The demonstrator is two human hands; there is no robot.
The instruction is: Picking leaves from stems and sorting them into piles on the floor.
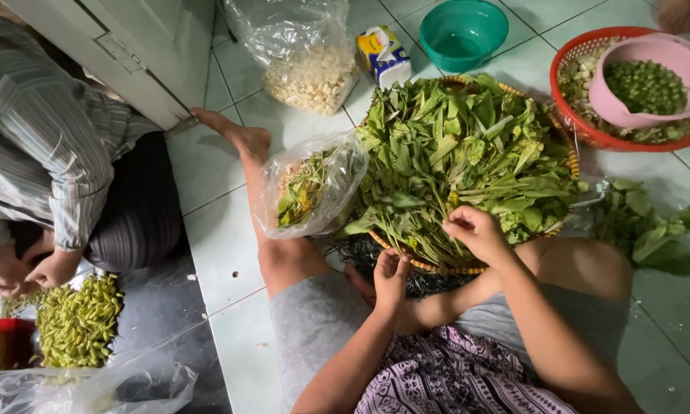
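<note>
A yellow-and-white carton (pixel 384 55) sits top centre beside a clear bag (pixel 308 57). Both the left hand (pixel 392 277) and the right hand (pixel 477 231) pinch leafy stems (pixel 456 153) at the woven tray (pixel 437 267).

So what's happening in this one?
A person sits on the tiled floor, picking through leafy greens heaped in a woven basket. The right hand pinches a stem; the left hand rests at the basket's near edge. A plastic bag of trimmings lies alongside. Another person handles green pods.

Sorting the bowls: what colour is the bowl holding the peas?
Pink, seen in the head view, sitting in a red basket.
</note>
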